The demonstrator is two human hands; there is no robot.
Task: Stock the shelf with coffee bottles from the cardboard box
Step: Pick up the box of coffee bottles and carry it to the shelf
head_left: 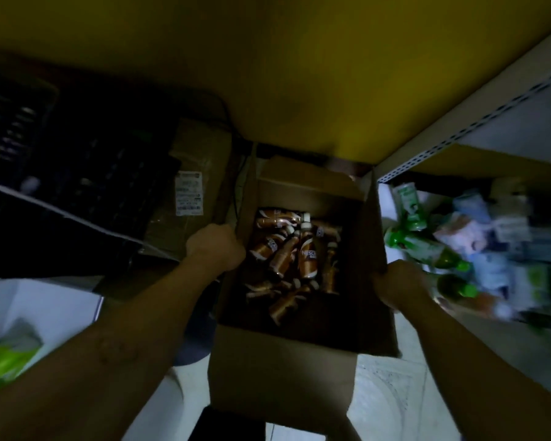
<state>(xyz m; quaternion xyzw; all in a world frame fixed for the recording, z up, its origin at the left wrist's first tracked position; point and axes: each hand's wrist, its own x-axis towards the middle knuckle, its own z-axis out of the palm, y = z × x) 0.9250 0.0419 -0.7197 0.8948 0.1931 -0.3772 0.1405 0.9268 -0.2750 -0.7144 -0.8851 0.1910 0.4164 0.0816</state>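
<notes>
**Desk:** What sits at the centre?

**Photographer:** An open brown cardboard box [280,370], seen from above, at the foot of a grey perforated metal shelf [477,122]. Pale floor [392,402] shows beside it, but I cannot tell whether the box rests there or is lifted. Inside are brown coffee bottles with white caps [306,256], heaped at all angles toward the far end. The near part of the bottom is lost in shadow, so a count is impossible.

**Desk:** And the hands?

**Photographer:** The left hand [215,249] is curled over the top edge of the box's left wall and grips it. The right hand [398,288], slightly blurred, grips the right wall the same way. The cardboard hides the fingertips of both. Two bare forearms reach in from the bottom corners, cut off by the frame.

**Desk:** What is on the shelf?

**Photographer:** Green plastic bottles [452,265], tilted or lying down, among pale packets [490,237]. Everything there is smeared by motion blur, no label can be read, and the right edge cuts the row off.

**Desk:** And on the left?

**Photographer:** A second cardboard carton with a white label [190,194], its print illegible, stands just beyond the box. Next to it are dark plastic crates [45,138], barely visible in the gloom. A bright green packet [10,354] is clipped by the lower left corner. A yellow wall [268,58] fills the top.
</notes>
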